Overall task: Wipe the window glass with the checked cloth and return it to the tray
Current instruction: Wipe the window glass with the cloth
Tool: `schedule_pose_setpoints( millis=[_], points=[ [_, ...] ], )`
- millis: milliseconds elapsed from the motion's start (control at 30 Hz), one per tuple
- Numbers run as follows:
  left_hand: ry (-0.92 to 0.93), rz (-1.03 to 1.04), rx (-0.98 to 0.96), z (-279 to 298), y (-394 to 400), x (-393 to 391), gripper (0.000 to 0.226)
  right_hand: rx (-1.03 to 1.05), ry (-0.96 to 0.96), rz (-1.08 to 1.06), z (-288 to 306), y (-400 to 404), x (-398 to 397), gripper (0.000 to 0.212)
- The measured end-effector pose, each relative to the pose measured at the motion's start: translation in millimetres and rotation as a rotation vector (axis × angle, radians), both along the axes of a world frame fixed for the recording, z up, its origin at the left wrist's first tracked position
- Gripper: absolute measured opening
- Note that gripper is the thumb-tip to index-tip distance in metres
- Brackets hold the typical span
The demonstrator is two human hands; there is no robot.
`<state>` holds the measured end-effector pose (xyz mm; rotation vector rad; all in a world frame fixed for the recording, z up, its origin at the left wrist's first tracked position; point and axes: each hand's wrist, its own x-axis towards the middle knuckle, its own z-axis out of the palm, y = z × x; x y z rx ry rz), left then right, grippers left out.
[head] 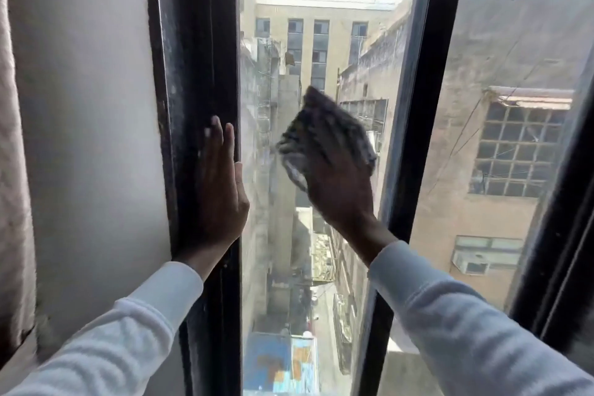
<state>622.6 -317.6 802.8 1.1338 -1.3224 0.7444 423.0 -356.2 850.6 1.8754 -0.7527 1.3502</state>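
My right hand pressed the checked cloth, blurred, flat against the window glass, fingers closed over it; my left hand lay open on the black frame. I judged overlapping, firmly pressed strokes best. No tray showed.

Both arms reach forward and up in pale long sleeves; the left hand lies flat, fingers straight and together, pointing up; the right hand is raised higher, palm forward, fingers spread and blurred, wrist angled inward to the left.
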Motion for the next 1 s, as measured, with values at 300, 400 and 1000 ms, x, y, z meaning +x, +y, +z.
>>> schedule_pose_setpoints(
  millis=[300, 400, 1000],
  points=[
    [0.004, 0.054, -0.025, -0.8, -0.3, -4.0, 0.057, -0.045, 0.256, 0.191, -44.0, 2.8, -6.2, 0.044],
    [0.005, 0.044, -0.023, -0.5, 0.5, -2.4, 0.058, -0.024, -0.130, 0.213, -3.5, -10.2, -16.9, 0.044],
    [0.042, -0.062, 0.051, 10.1, 15.7, -7.7, 0.061, -0.166, 0.448, 0.298, -58.2, -16.9, -22.8, 0.036]
  ],
)
